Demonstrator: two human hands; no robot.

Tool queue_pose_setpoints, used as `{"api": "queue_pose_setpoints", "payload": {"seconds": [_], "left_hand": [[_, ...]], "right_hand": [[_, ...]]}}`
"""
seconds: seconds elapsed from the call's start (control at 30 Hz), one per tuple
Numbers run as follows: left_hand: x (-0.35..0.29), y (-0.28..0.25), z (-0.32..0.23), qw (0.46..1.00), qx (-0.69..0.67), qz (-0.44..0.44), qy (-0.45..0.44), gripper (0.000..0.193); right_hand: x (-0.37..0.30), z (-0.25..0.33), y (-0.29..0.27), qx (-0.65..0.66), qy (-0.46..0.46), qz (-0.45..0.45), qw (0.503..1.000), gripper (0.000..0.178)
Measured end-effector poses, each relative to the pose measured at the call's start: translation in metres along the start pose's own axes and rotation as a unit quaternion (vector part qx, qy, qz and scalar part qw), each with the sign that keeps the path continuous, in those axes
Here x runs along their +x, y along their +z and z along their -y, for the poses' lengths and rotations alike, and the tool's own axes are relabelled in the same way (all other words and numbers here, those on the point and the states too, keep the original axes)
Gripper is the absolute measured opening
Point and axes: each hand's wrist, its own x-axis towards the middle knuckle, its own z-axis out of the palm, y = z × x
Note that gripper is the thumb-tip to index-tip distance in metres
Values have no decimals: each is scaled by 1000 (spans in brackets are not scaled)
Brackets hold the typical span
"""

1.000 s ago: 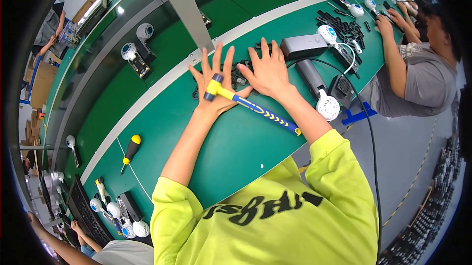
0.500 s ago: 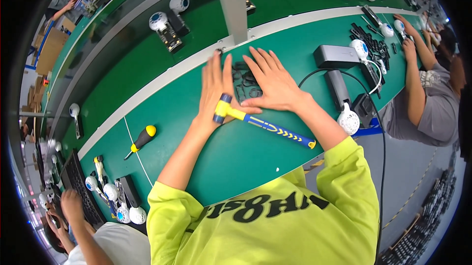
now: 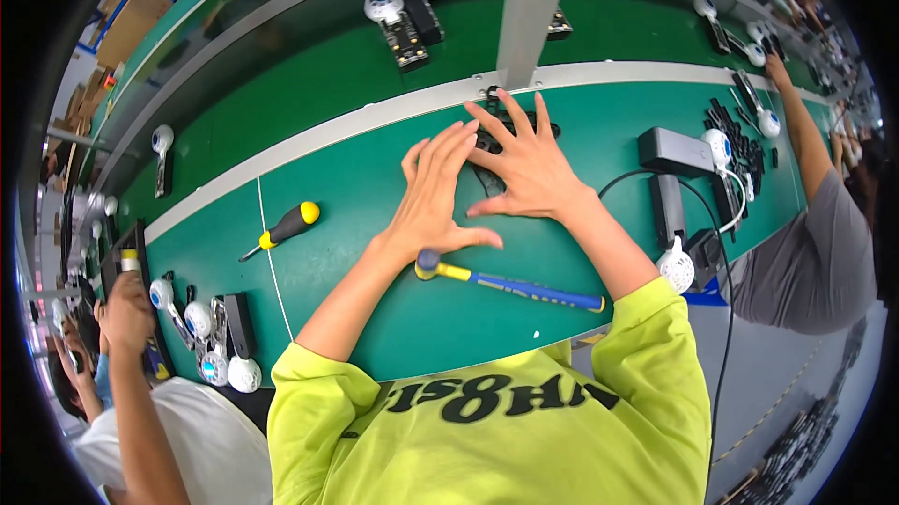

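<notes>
My left hand [image 3: 435, 189] is open above the green workbench, its fingers stretched out together and its thumb apart. Close on its right, my right hand [image 3: 529, 173] spreads its fingers wide over small black parts [image 3: 489, 142] near the bench's back rail. Those parts are mostly hidden by the hands, so I cannot tell whether the fingers touch them. A blue and yellow mallet [image 3: 538, 292] lies on the bench just in front of the hands, its head beside my left wrist. Neither hand grips anything.
A black and yellow screwdriver [image 3: 292, 224] lies to the left. At the right are a grey box [image 3: 674, 151], a white-headed handheld fan [image 3: 674, 266], a black cable and a pile of black pieces [image 3: 735, 145]. A metal post [image 3: 534, 18] stands behind. Co-workers flank me.
The view has shifted and tilted. The mallet, seen overlapping my left hand before, now lies clear of it, closer to the front edge. My right fingers cover more of the black parts.
</notes>
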Motion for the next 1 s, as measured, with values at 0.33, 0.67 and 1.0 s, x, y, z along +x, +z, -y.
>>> {"api": "queue_pose_setpoints", "payload": {"seconds": [0.33, 0.67, 1.0], "left_hand": [[-89, -63, -15, 958, 43, -144, -243, 31], [-41, -138, -200, 787, -445, -407, -127, 28], [-187, -250, -72, 872, -317, 174, -330, 11]], "right_hand": [[-6, 25, -7, 43, 26, -47, 998, 35], [17, 77, -27, 441, -63, -132, 886, 53], [59, 65, -59, 338, -102, -362, 863, 71]]}}
